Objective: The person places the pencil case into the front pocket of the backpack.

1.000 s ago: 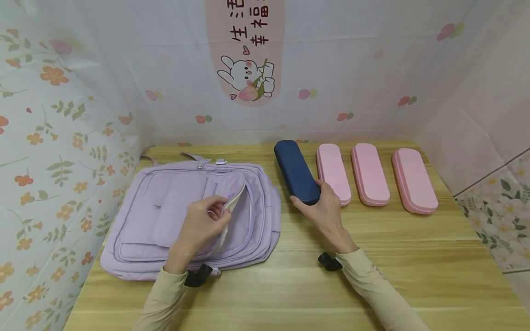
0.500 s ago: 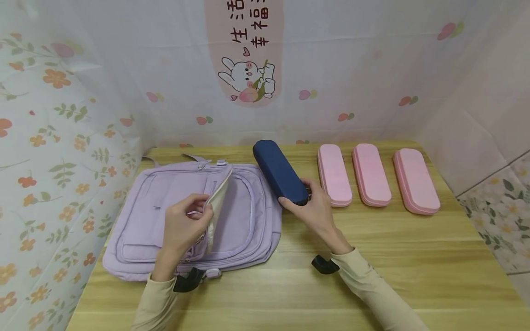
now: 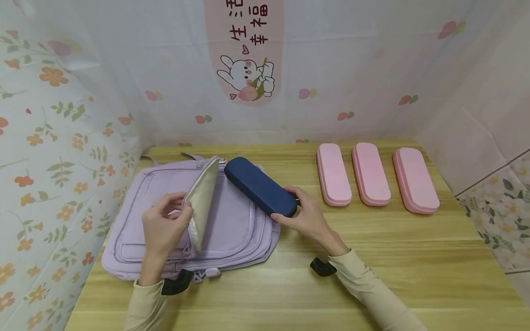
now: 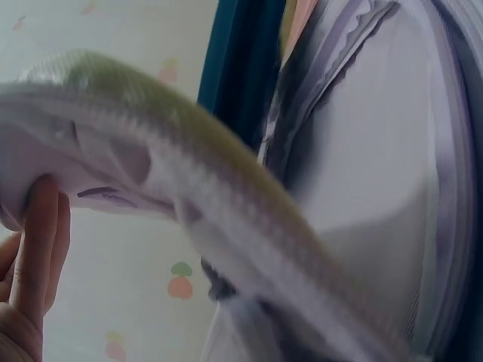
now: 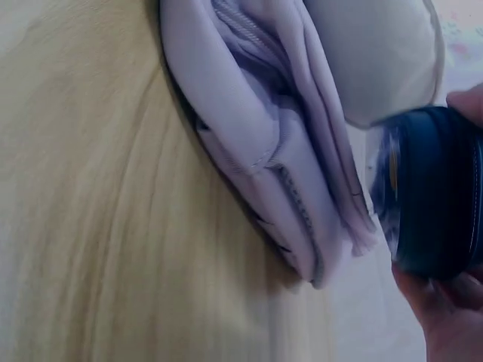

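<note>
Lilac fabric fills the head view: a backpack (image 3: 190, 220) lies flat on the wooden tabletop (image 3: 372, 257), and the left hand (image 3: 163, 225) pinches its cream-lined front flap (image 3: 204, 200), lifting it upright off the bag. The right hand (image 3: 304, 216) curls round the near end of a navy case (image 3: 261, 193), whose far end hangs over the backpack's right half, angled toward the raised flap. Three pink cases (image 3: 370, 174) sit in a row well to the right of the backpack.

From the left wrist, blurred, fingers (image 4: 38, 256) press the underside of the flap (image 4: 189, 188); the navy case (image 4: 241, 68) shows beyond it, above the backpack (image 4: 392, 166).

From the right wrist, the case's rounded end (image 5: 430, 188) rests in the hand (image 5: 453, 317), just beside the backpack's layered edge (image 5: 264, 173).

The risk, judging by this: with only one end gripped, the case could tip or snag on the zip edge, and a slackened pinch would let the flap drop across the opening.
</note>
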{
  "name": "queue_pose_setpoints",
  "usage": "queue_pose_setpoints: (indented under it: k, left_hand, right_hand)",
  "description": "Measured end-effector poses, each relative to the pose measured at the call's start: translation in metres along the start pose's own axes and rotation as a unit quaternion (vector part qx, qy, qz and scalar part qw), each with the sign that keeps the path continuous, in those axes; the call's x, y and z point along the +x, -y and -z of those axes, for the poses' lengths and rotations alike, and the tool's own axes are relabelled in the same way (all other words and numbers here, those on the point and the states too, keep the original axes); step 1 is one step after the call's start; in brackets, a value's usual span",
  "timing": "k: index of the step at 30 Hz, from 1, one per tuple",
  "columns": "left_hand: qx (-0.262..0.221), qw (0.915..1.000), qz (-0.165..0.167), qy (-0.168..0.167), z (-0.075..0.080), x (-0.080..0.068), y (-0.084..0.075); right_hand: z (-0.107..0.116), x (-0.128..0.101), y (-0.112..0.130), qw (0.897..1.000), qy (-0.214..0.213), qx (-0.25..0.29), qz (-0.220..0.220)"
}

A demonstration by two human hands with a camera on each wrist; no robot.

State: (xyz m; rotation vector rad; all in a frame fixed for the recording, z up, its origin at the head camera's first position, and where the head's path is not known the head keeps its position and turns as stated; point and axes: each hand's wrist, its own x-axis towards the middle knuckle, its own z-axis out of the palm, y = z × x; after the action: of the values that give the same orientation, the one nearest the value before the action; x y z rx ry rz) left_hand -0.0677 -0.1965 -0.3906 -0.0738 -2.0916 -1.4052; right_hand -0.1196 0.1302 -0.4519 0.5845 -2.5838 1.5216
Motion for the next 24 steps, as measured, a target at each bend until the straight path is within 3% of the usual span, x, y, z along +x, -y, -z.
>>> queue_pose_setpoints:
  k: [14, 19, 24]
  left_hand:
    - [-0.010, 0.9999, -0.001, -0.013, 0.007, 0.007, 0.002]
    - [-0.013, 0.9999, -0.001, -0.011, 0.007, 0.009, 0.001]
    - [-0.006, 0.9999, 0.005, -0.013, 0.008, 0.008, -0.001]
  right_hand:
    - [-0.002, 0.004, -0.003, 0.989, 0.115, 0.092, -0.004]
    - [-0.004, 0.013, 0.000, 0.986, 0.142, 0.078, 0.031]
    - [-0.005, 0.020, 0.001, 0.986, 0.149, 0.023, 0.070]
